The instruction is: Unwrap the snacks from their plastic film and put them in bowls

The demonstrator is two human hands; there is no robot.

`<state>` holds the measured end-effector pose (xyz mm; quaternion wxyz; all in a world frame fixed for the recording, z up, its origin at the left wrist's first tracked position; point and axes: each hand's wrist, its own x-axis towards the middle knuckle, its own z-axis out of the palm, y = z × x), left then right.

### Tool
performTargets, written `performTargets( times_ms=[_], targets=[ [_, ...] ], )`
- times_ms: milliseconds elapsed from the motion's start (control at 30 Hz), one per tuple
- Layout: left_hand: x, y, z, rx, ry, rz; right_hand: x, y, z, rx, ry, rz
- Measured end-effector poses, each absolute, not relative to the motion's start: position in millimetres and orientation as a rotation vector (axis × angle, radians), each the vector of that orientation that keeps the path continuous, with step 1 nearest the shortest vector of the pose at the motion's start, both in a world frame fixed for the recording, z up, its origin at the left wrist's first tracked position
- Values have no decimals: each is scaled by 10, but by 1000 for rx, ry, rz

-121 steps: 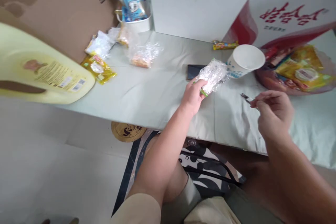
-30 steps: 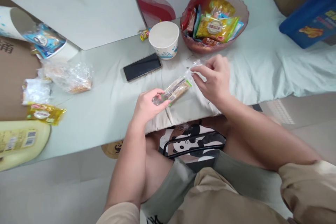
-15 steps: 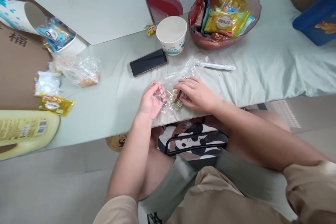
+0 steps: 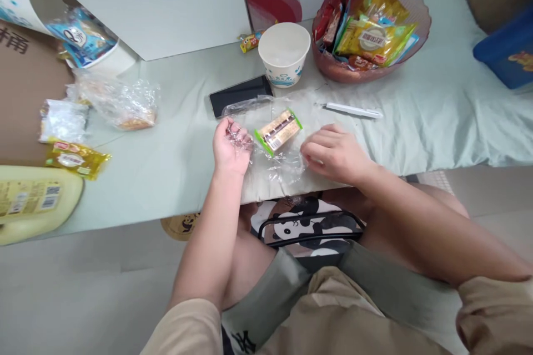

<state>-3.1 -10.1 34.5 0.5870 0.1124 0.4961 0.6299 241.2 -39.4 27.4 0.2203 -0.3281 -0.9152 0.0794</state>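
In the head view, the left hand [image 4: 232,147] has its fingers curled around a gathered part of the clear wrap [image 4: 287,169], gripping it. The right hand [image 4: 335,155] rests at the wrap's other edge, its fingers bent; whether they pinch the film cannot be told. Between the two hands a small snack packet [image 4: 278,132] with green ends lies slanted on the spread wrap, on the cloth-covered surface [image 4: 170,177]. Its own wrapper is see-through, with pale and dark layers inside.

Just above the right hand lies a white knife [image 4: 353,111], its tip toward the wrap. A dark phone [image 4: 237,94] lies behind the wrap, which partly covers its near edge. Beside the phone stands a paper cup [image 4: 284,73], and right of that a pink bowl [image 4: 362,74] holds colourful packets [image 4: 370,39]. Well off to the left, a yellow packet [image 4: 77,159] lies near a silvery wrapper [image 4: 62,121] and a big pale yellow bottle [image 4: 37,194].
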Motion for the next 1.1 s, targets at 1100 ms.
performTargets(
  times_ms=[1100],
  targets=[
    [49,-164,391,200,912,1382,3164,589,955,-1198,-1128,514]
  ],
)
